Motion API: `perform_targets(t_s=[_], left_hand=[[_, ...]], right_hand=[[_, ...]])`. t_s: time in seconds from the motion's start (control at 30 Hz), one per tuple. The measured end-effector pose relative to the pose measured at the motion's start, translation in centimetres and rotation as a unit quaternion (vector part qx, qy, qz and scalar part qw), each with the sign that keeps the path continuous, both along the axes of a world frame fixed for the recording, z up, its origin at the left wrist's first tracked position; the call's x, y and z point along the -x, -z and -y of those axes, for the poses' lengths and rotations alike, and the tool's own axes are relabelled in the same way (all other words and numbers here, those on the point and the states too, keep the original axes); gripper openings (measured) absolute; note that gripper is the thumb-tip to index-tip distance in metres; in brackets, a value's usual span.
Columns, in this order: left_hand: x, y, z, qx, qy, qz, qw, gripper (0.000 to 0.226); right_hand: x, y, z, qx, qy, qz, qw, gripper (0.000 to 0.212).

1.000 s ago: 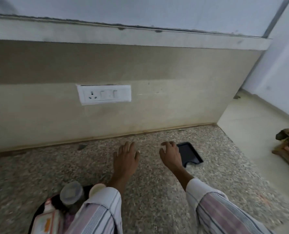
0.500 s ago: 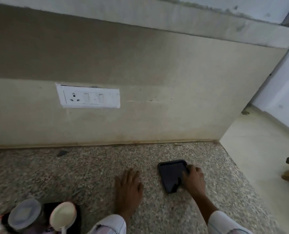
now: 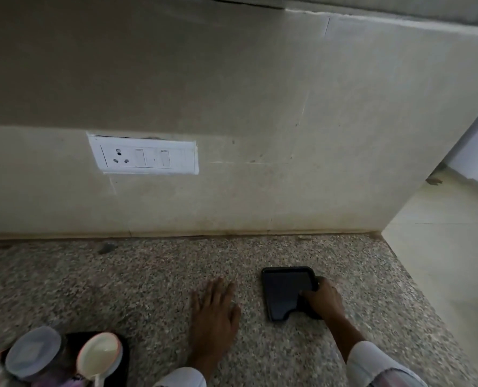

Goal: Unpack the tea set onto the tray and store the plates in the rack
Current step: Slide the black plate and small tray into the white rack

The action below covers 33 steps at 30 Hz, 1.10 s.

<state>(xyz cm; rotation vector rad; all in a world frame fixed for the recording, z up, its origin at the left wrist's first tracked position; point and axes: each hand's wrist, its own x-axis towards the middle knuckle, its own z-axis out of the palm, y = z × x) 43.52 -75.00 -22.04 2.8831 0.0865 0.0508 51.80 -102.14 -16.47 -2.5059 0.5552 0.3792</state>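
A small black tray (image 3: 283,291) lies flat on the speckled stone counter (image 3: 137,289). My right hand (image 3: 323,298) rests on its right side, fingers curled over the tray's rim and inner surface. My left hand (image 3: 215,311) lies flat on the counter with fingers spread, a little left of the tray and apart from it. At the bottom left stands a dark bag (image 3: 120,356) holding a white cup (image 3: 101,356) and a jar with a grey lid (image 3: 34,351).
A beige wall rises just behind the counter, with a white socket and switch plate (image 3: 144,156) on it. The counter ends at the right, where a pale floor (image 3: 441,247) lies below.
The view has tilted down and moved closer. My right hand went from bare counter onto the tray's right side and now holds its rim. My left hand stays flat on the counter.
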Motion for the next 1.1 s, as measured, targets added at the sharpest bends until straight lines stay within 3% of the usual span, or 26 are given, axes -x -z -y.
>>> perform_targets(t_s=[0.13, 0.27, 0.47, 0.57, 0.67, 0.83, 0.93, 1.1], left_hand=[[-0.1, 0.5, 0.1, 0.006, 0.000, 0.002, 1.000, 0.056], [0.0, 0.4, 0.3, 0.015, 0.006, -0.024, 1.000, 0.055], [-0.6, -1.4, -0.8, 0.036, 0.008, -0.028, 0.999, 0.058], [-0.9, -4.5, -2.7, 0.072, -0.016, 0.023, 0.997, 0.064], [-1.0, -8.5, -6.7, 0.065, -0.009, 0.040, 0.997, 0.065], [0.4, -16.2, -15.4, 0.043, -0.051, 0.083, 0.994, 0.066], [2.0, -19.5, -21.1, 0.040, -0.074, 0.070, 0.994, 0.057], [5.5, -22.7, -28.6, 0.019, -0.091, 0.048, 0.995, 0.062]], right_hand=[[0.4, -0.2, -1.4, -0.015, 0.002, 0.018, 1.000, 0.038], [1.1, 0.0, -2.7, -0.119, 0.020, 0.080, 0.989, 0.018], [3.9, -0.6, -4.9, -0.246, -0.052, 0.127, 0.959, 0.048], [3.9, -1.3, -6.0, -0.284, -0.047, 0.157, 0.945, 0.049], [3.1, -2.2, -8.4, -0.295, -0.065, 0.149, 0.941, 0.050], [2.5, -5.8, -15.8, -0.384, -0.090, 0.162, 0.904, 0.048], [2.3, -7.2, -21.1, -0.421, -0.113, 0.130, 0.890, 0.049], [3.6, -9.6, -30.8, -0.451, -0.110, 0.114, 0.879, 0.052]])
